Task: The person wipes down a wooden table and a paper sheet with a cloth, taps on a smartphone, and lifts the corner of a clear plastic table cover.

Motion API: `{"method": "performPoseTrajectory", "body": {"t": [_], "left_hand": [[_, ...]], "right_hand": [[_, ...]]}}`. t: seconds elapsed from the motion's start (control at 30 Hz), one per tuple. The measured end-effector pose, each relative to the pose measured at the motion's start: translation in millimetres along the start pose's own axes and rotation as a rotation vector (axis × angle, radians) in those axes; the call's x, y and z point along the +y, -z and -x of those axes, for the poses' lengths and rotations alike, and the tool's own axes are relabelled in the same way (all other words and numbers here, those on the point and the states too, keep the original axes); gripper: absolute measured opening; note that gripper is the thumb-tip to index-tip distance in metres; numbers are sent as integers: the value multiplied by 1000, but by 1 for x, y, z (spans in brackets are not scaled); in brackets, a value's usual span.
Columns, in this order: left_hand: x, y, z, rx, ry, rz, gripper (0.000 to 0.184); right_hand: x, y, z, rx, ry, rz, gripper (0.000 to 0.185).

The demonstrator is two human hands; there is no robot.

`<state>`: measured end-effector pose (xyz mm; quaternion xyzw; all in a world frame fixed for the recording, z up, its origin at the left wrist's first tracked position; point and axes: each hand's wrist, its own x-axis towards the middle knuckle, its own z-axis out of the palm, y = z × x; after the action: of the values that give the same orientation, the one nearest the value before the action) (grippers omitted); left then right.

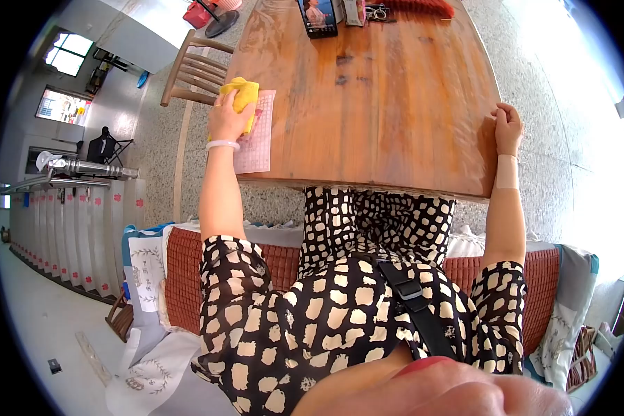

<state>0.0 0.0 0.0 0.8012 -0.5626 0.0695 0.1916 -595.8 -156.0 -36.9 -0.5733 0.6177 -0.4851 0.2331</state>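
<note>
My left hand [230, 119] is closed on a yellow cloth [241, 89], bunched up at the table's left edge. Under and beside the cloth lies a pink gridded sheet [256, 149], partly covered by the hand. At the right edge of the wooden table [381, 118], my right hand [509, 130] rests with its fingers curled in; I see nothing in them. A clear, shiny film seems to cover the tabletop.
A phone [317, 17] stands upright at the far side, beside a small pouch [354, 12], keys [378, 12] and red knitted material [423, 7]. A wooden chair [191, 69] stands left of the table. Behind me is a bench with a reddish-brown mat [187, 284].
</note>
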Motion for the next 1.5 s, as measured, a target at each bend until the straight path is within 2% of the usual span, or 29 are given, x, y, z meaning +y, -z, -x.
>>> {"method": "performPoseTrajectory", "body": {"t": [0.17,0.27,0.37,0.5,0.67,0.77,0.87,0.97,1.07,1.13,1.23,1.3,1.33,1.37,1.43,1.5], "left_hand": [[14,20,69,-10,-194,27,60],[37,47,116,1,-232,46,55],[33,59,131,0,-184,68,53],[-3,40,108,128,-122,13,49],[-37,21,56,140,78,-20,53],[-53,8,27,117,147,-38,54],[-37,15,10,23,233,-86,57],[-33,-1,2,108,92,-247,58],[-9,-15,-7,178,-118,-239,58],[29,-18,-8,107,-107,-176,57],[91,-24,-5,86,-334,-90,56],[142,-24,9,-21,-371,71,51],[155,-42,15,67,-487,141,50],[181,-29,29,-2,-503,114,51],[212,-26,57,24,-664,249,53],[230,-11,89,-25,-722,268,53]], "right_hand": [[-5,1,10,6,18,-5,20],[0,2,6,-19,56,-18,20],[2,4,7,-38,71,-33,19],[-3,4,10,-38,62,-36,18],[-2,6,8,-66,32,-47,18],[-9,5,7,-35,19,16,18],[1,0,3,-26,52,25,18],[0,-1,3,-40,26,68,20],[-8,-2,6,-23,58,198,21],[-8,-1,4,-18,72,234,22],[-11,-2,5,-1,68,263,22],[-8,-2,5,4,63,241,21],[-3,-3,3,3,62,211,21],[0,-3,1,3,61,182,21],[0,-3,1,6,72,162,21],[-3,-1,4,3,74,150,21]]}}
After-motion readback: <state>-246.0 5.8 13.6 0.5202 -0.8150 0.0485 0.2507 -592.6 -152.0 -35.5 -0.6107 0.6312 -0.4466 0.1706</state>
